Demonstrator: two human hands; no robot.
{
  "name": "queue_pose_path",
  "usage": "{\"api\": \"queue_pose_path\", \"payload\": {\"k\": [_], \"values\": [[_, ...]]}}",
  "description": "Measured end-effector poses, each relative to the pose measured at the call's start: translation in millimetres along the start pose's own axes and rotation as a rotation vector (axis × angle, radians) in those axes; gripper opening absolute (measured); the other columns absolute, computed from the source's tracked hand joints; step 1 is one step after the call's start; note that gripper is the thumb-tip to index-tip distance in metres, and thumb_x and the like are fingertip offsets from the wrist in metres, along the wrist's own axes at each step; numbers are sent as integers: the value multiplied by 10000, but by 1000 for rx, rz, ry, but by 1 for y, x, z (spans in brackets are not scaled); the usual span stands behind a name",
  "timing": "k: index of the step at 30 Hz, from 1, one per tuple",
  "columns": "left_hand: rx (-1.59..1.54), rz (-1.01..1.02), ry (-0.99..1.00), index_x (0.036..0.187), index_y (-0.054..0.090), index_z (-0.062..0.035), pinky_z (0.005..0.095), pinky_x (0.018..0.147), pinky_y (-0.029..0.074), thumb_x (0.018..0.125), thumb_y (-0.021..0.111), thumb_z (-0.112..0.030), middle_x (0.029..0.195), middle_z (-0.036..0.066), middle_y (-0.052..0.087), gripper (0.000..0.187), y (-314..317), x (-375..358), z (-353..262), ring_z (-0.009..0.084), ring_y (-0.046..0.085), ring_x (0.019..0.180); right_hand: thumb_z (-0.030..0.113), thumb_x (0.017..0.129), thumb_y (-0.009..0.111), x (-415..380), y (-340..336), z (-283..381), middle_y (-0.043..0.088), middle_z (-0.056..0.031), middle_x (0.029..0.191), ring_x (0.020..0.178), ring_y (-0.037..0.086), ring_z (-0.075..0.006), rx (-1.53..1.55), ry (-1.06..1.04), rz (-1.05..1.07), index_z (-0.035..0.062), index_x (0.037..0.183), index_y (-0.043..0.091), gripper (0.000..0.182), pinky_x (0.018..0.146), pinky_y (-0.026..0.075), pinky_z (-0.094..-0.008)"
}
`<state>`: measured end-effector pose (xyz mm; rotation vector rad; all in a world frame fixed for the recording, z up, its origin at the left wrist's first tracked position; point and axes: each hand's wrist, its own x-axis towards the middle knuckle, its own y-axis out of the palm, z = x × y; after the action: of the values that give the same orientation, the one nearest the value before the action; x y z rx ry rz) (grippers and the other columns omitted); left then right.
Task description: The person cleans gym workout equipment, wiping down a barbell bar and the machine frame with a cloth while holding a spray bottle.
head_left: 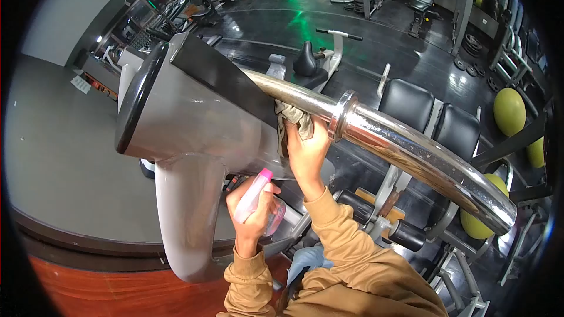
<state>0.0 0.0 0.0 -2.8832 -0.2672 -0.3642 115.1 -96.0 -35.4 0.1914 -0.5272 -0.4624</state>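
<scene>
Nearest is my brown sleeve (352,238); left hand (254,214) grips spray bottle (249,201), right hand (309,148) grips cloth (298,118) at corner of black panel (226,79).

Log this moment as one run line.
left hand: holding spray bottle | right hand: holding cloth at chrome bar | nearby: gray machine frame
</scene>
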Motion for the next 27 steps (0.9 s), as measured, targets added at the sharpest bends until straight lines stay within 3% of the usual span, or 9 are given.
{"api": "queue_pose_path", "payload": {"k": [3,6,10,13,18,21,22,26,27], "values": [[-34,4,50,862,676,64,253,505,460,980,645,-144,679,86,648,242,0,-1,-7,122,591,511,50,875,715,3,-6,11,723,-141,998,932,703,-300,133,64,27,12,1062,704,191,863,519,-362],[-41,27,78,862,671,72,259,506,469,978,639,-131,687,89,653,236,4,-3,-5,124,593,507,-37,765,690,-9,-20,6,708,-159,1006,939,707,-295,-68,-72,129,-1,1048,709,286,870,524,-353],[-98,65,84,867,667,79,263,512,486,970,632,-114,698,95,663,221,11,-9,0,129,604,509,-12,790,695,-31,-41,-12,709,-148,1014,945,706,-292,-80,18,230,-3,1051,713,262,861,530,-347],[-123,108,59,873,668,76,262,513,489,966,626,-103,703,96,669,206,18,-21,8,126,607,510,23,789,717,-48,-71,-18,719,-153,1043,972,696,-335,-65,142,369,27,1105,702,317,869,531,-374],[-117,206,-92,829,678,32,247,499,459,957,640,-111,679,72,666,195,33,-43,40,96,586,503,55,827,716,-100,-147,-42,725,-163,1027,961,724,-278,-79,373,518,32,1157,681,333,854,543,-356],[-55,425,-168,879,638,53,263,485,477,974,575,-109,767,138,690,198,43,-63,75,132,591,490,123,844,723,-141,-210,-58,732,-173,1032,966,731,-285,-228,588,620,49,1178,676,345,858,544,-358],[-109,394,-245,782,684,19,243,489,441,935,656,-99,601,36,623,196,54,-71,79,80,577,499,208,846,738,-152,-231,-56,730,-178,1062,1011,726,-288,-263,674,624,61,1194,677,383,864,543,-368],[-146,596,-376,808,685,7,244,482,453,893,659,-68,633,24,641,117,83,-103,104,81,595,504,330,835,768,-200,-303,-40,728,-180,1105,1040,710,-297,-560,854,417,45,1216,669,486,896,531,-378],[-138,659,-354,819,687,-9,250,479,446,897,663,-86,628,17,631,112,88,-110,109,75,588,502,300,867,756,-230,-330,-59,733,-165,1084,1012,706,-242,-530,795,356,18,1206,660,450,895,526,-349]]}}
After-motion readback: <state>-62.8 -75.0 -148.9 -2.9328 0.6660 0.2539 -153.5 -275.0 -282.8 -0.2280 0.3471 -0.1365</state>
